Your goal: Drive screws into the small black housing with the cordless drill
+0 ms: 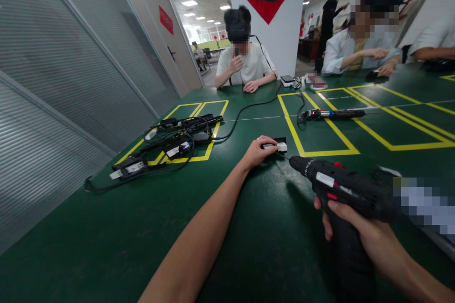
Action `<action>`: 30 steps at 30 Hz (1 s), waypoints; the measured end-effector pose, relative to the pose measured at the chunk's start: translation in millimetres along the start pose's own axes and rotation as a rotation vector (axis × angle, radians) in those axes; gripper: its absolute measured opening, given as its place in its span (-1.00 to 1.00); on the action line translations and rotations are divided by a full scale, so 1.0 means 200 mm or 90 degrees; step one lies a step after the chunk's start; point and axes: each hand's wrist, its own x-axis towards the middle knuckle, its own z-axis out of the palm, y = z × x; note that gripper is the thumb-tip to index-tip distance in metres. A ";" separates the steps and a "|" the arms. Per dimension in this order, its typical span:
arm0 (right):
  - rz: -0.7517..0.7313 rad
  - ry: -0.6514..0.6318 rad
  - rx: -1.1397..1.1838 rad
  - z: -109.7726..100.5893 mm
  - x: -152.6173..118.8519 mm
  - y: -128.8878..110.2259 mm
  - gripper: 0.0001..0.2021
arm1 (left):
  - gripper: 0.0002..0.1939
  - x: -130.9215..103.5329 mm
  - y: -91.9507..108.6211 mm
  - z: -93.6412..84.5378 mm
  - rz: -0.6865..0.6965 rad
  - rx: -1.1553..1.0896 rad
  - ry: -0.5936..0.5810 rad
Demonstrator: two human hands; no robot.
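My right hand (355, 225) is wrapped around the handle of a black cordless drill (350, 189) with red switches and a white label. The drill points left, and its thin bit reaches a small black part with a white label (282, 147) on the green table. My left hand (261, 151) rests over that part, its fingers closed on the near side and pressing it to the tabletop. The fingers partly cover the part and the bit's tip, so I cannot tell exactly where the bit touches.
Black devices with cables (177, 139) lie in a heap at the left. A dark rod-like tool (334, 114) lies inside yellow tape lines (329, 153) at the right. A black cable (241, 118) crosses the table. Across it sits a person (245, 64) wearing a headset; another person (359, 52) sits farther right.
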 end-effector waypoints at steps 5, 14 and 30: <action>-0.002 -0.015 -0.011 0.00 0.00 -0.01 -0.69 | -0.71 0.00 0.01 -0.01 -0.005 -0.006 -0.019; 0.001 -0.015 -0.009 0.01 -0.01 -0.03 -0.73 | -0.70 0.00 0.02 -0.02 -0.027 0.002 -0.037; 0.019 0.005 0.019 0.02 -0.01 -0.02 -0.71 | -0.71 0.00 0.00 -0.02 -0.017 -0.002 -0.035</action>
